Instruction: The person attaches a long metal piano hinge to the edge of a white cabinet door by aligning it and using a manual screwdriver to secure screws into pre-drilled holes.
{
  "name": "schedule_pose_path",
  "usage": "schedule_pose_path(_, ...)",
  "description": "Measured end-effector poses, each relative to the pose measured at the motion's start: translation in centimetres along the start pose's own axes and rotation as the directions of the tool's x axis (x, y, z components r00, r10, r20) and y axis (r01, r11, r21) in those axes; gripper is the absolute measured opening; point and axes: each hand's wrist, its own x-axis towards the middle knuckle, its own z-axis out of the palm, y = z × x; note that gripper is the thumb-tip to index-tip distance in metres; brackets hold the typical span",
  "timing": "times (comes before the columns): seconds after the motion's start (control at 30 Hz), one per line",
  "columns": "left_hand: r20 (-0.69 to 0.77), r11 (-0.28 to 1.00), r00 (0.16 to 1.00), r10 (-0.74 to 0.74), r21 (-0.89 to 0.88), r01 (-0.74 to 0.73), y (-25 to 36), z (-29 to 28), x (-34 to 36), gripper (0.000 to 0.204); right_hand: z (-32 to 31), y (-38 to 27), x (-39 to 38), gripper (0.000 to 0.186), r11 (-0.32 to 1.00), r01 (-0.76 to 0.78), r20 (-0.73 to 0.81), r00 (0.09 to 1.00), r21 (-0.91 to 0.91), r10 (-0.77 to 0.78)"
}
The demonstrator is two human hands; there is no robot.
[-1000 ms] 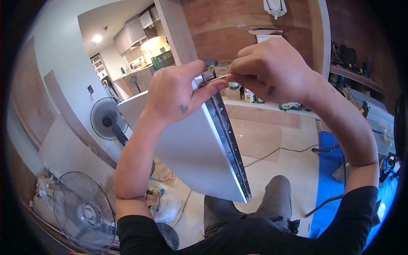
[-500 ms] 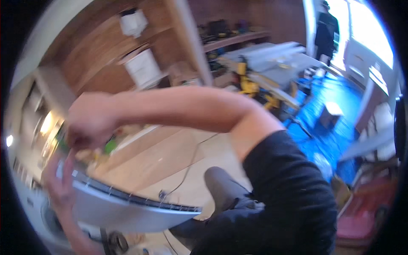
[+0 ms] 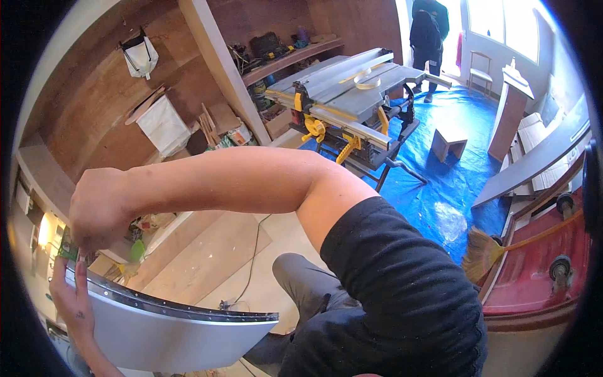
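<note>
Fitting work on a grey panel (image 3: 169,330), lying at seven o'clock in the view, with a dark metal rail (image 3: 182,306) full of small holes running along its top edge. Left hand (image 3: 70,301) at eight o'clock, wrapped around the panel's near end, fingers curled behind it and thumb toward the rail, steadying the piece. Right hand (image 3: 100,210) at nine o'clock, arm reaching right across the body, fingers pinched shut over something small and pale at the rail's end; too small to name, perhaps a screw or a clip. Palm turned away, so the exact grip not fully shown.

Step in hand, as a judgement: setting or seating a small part at the end of the rail while holding the panel still. Next move likely calls for a firm hold from the left hand, the panel kept from tipping, and fine, straight pressure from the right fingertips so the small part stays lined up with its hole. Head turned away from the work here, with the hands near the rim of the view.

Elsewhere: a table saw (image 3: 352,94) at one o'clock on a blue tarp (image 3: 452,182), a broom (image 3: 487,251) at four o'clock, a person in dark clothes (image 3: 430,28) standing far off at twelve o'clock.
</note>
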Motion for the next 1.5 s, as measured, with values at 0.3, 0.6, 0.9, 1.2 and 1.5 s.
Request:
schedule_pose_path(0.3,0.084,0.999,0.996,-0.04,-0.007,0.041,-3.7,0.5,0.1,0.039,-0.8,-3.1,-2.6,0.015,0.995,-0.061,0.048,0.997,-0.08,0.065)
schedule_pose_path(0.6,0.071,0.968,0.997,-0.033,-0.245,0.049,-8.3,1.0,-0.9,0.049,2.0,-3.4,-2.0,0.011,0.999,-0.035,-0.185,0.982,-0.015,0.032)
schedule_pose_path(0.9,0.077,0.988,0.996,-0.037,-0.144,0.048,-7.0,2.2,-0.5,0.052,4.8,-3.8,-3.0,0.017,0.965,-0.178,-0.259,0.939,0.192,0.225)
schedule_pose_path(1.2,0.036,0.997,0.997,-0.072,-0.019,0.073,-4.8,2.9,0.2,0.045,6.7,-4.6,-5.4,0.018,0.839,-0.166,-0.428,0.799,0.518,0.423)
schedule_pose_path(1.5,-0.006,0.959,0.988,-0.155,-0.24,0.149,-6.0,3.2,-0.7,0.032,15.8,-6.1,-16.8,0.03,0.31,-0.214,-0.157,0.529,0.926,0.834)
